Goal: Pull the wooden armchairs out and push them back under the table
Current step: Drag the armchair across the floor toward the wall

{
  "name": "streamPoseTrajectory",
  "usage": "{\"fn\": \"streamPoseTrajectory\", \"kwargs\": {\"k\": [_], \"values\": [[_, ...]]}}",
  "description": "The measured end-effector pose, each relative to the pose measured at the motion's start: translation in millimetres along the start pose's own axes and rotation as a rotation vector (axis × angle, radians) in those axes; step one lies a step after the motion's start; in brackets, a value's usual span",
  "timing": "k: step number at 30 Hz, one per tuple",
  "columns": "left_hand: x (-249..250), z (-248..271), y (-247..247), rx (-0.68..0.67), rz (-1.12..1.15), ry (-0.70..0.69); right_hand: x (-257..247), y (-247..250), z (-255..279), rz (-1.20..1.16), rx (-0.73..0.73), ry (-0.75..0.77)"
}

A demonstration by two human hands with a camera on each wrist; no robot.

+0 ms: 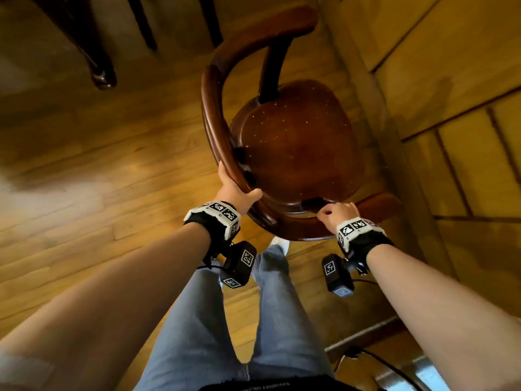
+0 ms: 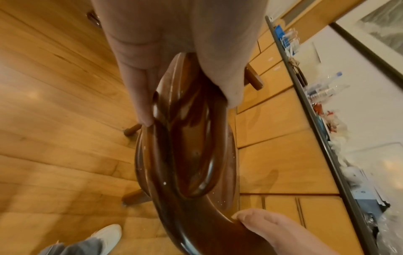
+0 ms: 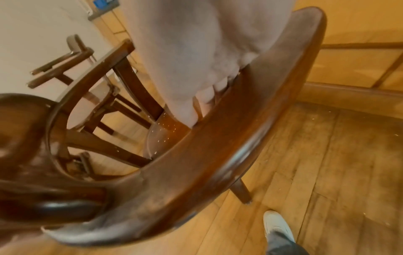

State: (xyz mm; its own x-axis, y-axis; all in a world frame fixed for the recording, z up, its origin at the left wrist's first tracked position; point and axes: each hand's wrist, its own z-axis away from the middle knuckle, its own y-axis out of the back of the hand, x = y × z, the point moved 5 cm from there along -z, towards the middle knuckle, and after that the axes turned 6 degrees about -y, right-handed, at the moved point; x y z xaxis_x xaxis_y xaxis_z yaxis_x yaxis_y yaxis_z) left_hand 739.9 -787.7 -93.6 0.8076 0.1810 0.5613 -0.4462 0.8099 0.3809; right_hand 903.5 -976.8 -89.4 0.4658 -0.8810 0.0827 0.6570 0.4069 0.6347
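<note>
Plank floor [image 1: 84, 153], hands gripping glossy curved armchair [image 1: 296, 148] rail

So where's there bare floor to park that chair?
Bare floor lies left of the armchair, between it and the dark table leg. The right is crowded: wooden cabinets stand close beside the chair.

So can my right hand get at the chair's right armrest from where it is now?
Probably yes. The right hand already grips the chair on its curved back rail, and the right armrest runs on from that rail just past it, with nothing lying on it.
</note>
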Motion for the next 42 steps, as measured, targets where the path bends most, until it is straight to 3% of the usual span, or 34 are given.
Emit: {"fn": "streamPoseTrajectory", "kwargs": {"k": [6, 14, 21, 25, 34, 37, 42], "values": [[21, -15, 14, -0.228, -0.248, 0.087, 14, 20, 12, -0.325, -0.066, -0.173], [109, -79, 123, -0.119, -0.584, -0.271, -59, 14, 52, -0.619, -0.078, -0.51], [127, -87, 144, -0.405, -0.909, -0.592, -137, -37, 101, -1.252, 0.05, -0.725], [126, -98, 143, -0.501, -0.978, -0.631, -165, -35, 118, -1.465, 0.108, -0.786], [137, -116, 138, -0.434, -1.156, -0.73, -182, -31, 90, -1.539, 0.166, -0.758], [140, -122, 137, -0.388, -1.087, -0.762, -189, -28, 77, -1.547, 0.156, -0.714], [145, -128, 133, -0.315, -0.922, -0.751, -182, -28, 57, -1.677, 0.222, -0.802]]}}
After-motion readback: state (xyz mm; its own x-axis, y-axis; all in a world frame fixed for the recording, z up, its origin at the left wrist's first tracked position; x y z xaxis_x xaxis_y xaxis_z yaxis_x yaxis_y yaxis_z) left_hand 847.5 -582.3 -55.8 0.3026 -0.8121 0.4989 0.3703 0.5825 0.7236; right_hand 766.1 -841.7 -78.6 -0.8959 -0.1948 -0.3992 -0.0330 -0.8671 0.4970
